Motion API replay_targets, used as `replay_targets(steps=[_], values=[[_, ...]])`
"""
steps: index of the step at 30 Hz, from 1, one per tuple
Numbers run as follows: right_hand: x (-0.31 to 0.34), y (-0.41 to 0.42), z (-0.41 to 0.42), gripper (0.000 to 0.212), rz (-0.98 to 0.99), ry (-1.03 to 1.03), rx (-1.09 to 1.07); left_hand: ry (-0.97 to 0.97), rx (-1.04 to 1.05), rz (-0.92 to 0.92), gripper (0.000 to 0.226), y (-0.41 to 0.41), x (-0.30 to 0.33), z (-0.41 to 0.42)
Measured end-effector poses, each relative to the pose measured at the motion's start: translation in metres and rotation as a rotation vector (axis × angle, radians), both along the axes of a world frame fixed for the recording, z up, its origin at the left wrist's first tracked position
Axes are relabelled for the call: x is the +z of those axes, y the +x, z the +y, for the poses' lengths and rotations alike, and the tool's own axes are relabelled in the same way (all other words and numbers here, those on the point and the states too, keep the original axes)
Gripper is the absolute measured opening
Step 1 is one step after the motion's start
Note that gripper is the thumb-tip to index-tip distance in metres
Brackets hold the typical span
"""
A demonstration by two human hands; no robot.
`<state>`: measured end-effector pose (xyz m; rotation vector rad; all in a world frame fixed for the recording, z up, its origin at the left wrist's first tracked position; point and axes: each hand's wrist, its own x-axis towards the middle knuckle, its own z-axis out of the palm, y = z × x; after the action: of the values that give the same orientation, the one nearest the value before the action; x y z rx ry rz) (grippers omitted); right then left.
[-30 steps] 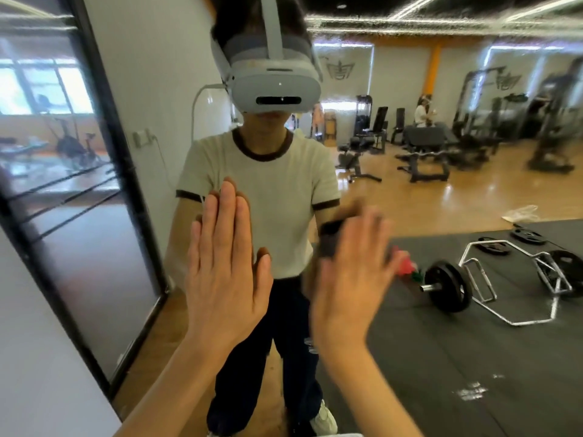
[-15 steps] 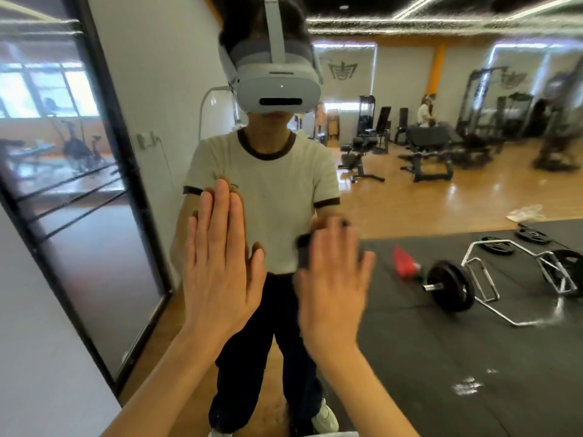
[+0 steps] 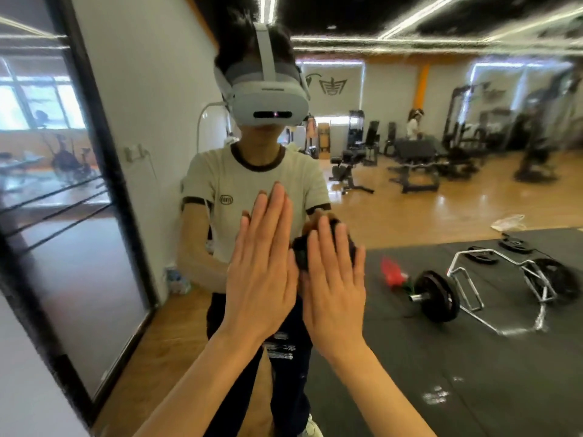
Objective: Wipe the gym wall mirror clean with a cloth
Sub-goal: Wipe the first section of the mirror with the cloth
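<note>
The wall mirror (image 3: 410, 216) fills most of the view and reflects a person in a headset and the gym behind. My left hand (image 3: 262, 269) lies flat on the glass, fingers straight and together. Right beside it, my right hand (image 3: 331, 288) presses a dark cloth (image 3: 301, 253) against the mirror with straight fingers. Only the cloth's edge shows past the fingers, at the upper left of that hand. Both hands sit at chest height of the reflection and nearly touch each other.
The mirror's black frame (image 3: 104, 197) runs down the left, with a white wall (image 3: 25, 373) beyond it. Reflected are a barbell frame with weight plates (image 3: 441, 298), a red bottle (image 3: 391, 272), a black floor mat and gym machines (image 3: 413, 165).
My right hand has slid the cloth leftward across the glass until it sits next to my left hand. The view has shifted slightly; the left hand stays flat on the mirror.
</note>
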<state>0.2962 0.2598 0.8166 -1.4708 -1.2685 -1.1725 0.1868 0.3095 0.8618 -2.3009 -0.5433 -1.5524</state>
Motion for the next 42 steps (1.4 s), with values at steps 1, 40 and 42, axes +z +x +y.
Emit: replay_targets(steps=[1, 40, 42], values=[[0.001, 0.007, -0.003, 0.065, -0.144, -0.065, 0.001, 0.006, 0.016, -0.001, 0.062, 0.001, -0.001, 0.001], [0.072, 0.122, -0.050, 0.053, 0.417, 0.269, -0.014, -0.036, 0.119, -0.034, 0.077, 0.010, -0.006, 0.000], [0.067, 0.085, -0.036, 0.053, 0.453, 0.271, -0.006, -0.033, 0.066, -0.062, 0.075, 0.019, -0.007, -0.008]])
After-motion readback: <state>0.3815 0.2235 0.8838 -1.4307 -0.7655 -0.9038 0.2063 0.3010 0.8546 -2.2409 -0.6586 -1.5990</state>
